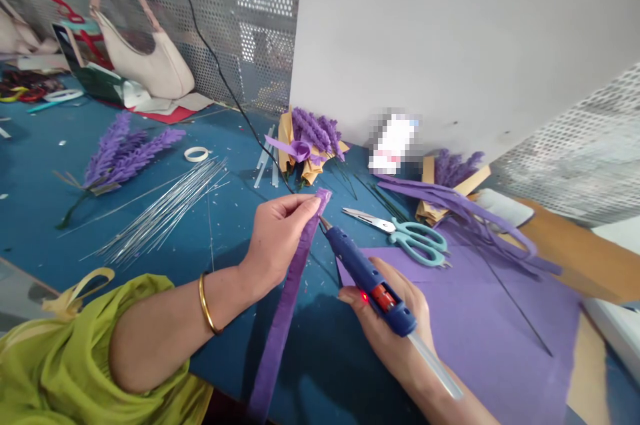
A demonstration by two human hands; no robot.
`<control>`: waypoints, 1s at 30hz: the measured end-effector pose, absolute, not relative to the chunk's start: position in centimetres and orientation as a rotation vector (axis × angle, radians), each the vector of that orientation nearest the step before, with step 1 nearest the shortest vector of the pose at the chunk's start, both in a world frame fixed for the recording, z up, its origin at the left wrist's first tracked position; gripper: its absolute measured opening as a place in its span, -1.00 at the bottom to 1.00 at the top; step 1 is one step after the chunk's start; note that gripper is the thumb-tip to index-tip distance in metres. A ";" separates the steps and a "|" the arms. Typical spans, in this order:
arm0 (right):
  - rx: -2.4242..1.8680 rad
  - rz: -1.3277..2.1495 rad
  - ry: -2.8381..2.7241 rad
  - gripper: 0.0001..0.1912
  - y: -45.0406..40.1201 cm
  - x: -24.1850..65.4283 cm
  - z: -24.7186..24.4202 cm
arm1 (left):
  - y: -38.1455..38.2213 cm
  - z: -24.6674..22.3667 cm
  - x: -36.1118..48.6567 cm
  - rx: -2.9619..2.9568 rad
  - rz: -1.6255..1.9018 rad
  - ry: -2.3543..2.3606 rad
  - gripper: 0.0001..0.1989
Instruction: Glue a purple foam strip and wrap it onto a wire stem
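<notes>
My left hand (280,228) pinches a long purple paper strip (290,305) near its upper end, between thumb and fingers. The strip hangs down toward the table's front edge. In my right hand (400,331) lies a blue hot glue gun (357,265), its small red light lit and a clear glue stick (435,368) poking out of the back. The nozzle points up and left, close beside the strip's edge; I cannot tell whether it touches. Teal-handled scissors (417,238) rest on the table to the right of the nozzle, partly over purple paper sheets (490,325).
Thin metal wires (170,211) and a tape roll (196,154) lie on the left, near a purple lavender bunch (125,151). Wrapped lavender bouquets (315,138) stand by the partition. Purple strips (465,201) lie at right. A black cord (215,58) runs down behind my left hand.
</notes>
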State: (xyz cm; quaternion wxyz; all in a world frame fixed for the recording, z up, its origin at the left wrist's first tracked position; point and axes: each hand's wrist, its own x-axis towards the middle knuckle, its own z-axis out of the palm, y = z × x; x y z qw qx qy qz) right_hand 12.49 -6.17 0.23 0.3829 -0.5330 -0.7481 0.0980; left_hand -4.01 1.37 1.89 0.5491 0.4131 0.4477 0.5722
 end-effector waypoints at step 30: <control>-1.356 0.189 -1.953 -0.51 -6.4 12.4 0.5 | 1.5 2.2 -4.1 0.969 1.337 1.054 -0.78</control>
